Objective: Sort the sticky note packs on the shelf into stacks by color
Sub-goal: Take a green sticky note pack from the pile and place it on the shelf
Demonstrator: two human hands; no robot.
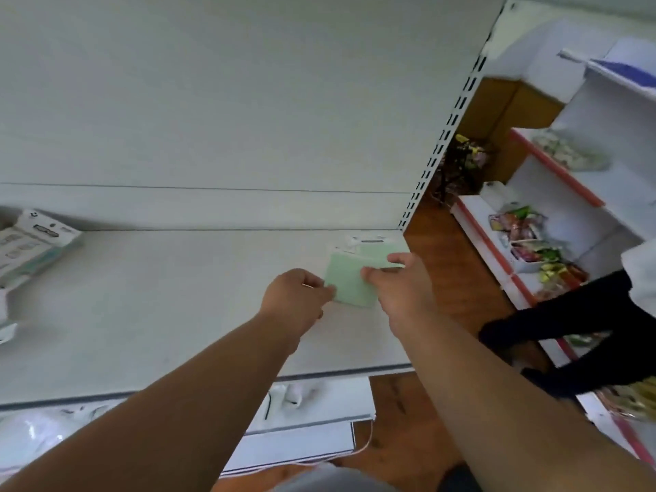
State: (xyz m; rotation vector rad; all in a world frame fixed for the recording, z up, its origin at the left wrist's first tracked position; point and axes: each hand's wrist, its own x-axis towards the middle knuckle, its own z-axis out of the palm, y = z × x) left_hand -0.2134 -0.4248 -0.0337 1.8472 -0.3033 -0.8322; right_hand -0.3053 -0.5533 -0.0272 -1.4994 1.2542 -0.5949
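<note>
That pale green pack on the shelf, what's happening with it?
A person is handling a flat, pale green sticky note pack at the right end of a white metal shelf. The left hand pinches its near left corner while the right hand holds its right edge. It lies over another green pack behind it. More packs with white header cards sit far left, apart.

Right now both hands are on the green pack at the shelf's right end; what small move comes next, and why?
Probably lower the green sticky note pack squarely onto the green stack behind it. The left hand and right hand pinch its opposite edges, it lies skewed across that stack, and the other packs sit far left on the shelf.
</note>
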